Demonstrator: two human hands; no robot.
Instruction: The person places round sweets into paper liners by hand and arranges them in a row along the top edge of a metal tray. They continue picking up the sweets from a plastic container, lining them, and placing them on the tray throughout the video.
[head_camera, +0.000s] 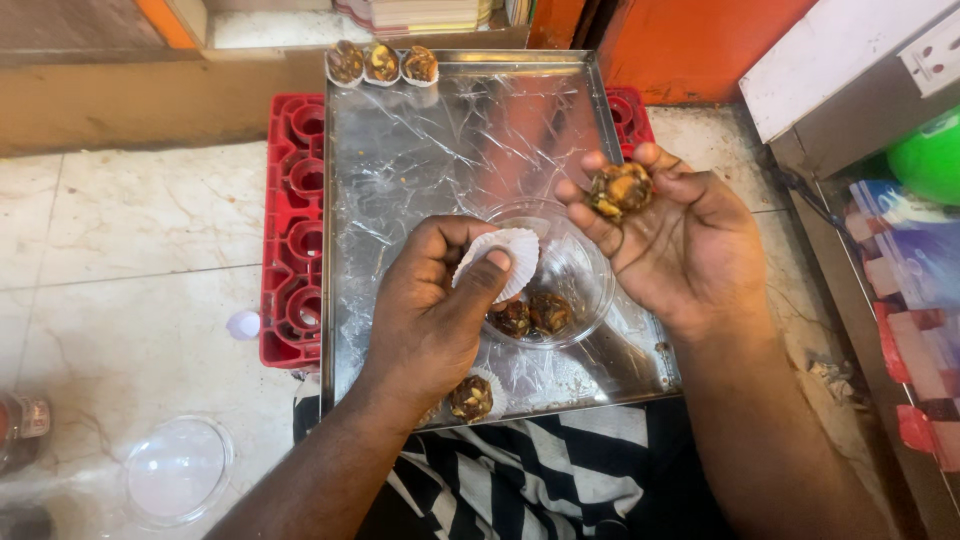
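Observation:
My left hand (435, 300) pinches a white pleated paper cup (500, 258) between thumb and fingers, over a clear plastic bowl (582, 262). Two brown nut-studded sweet balls (530, 315) lie in that bowl. My right hand (680, 240) holds another brown sweet ball (620, 188) at its fingertips, just above and right of the bowl. Everything sits on a steel tray (420, 150) lined with clear film. Three sweets in paper cups (382, 63) stand along the tray's far left edge. One more cupped sweet (471, 397) rests at the tray's near edge, under my left wrist.
A red plastic crate (292, 230) lies beneath the tray on a marble floor (130, 260). A clear round lid (178, 470) lies at the lower left, with a small white cap (243, 323) near the crate. Coloured packets (905, 270) fill a shelf on the right. Striped cloth (520, 470) covers my lap.

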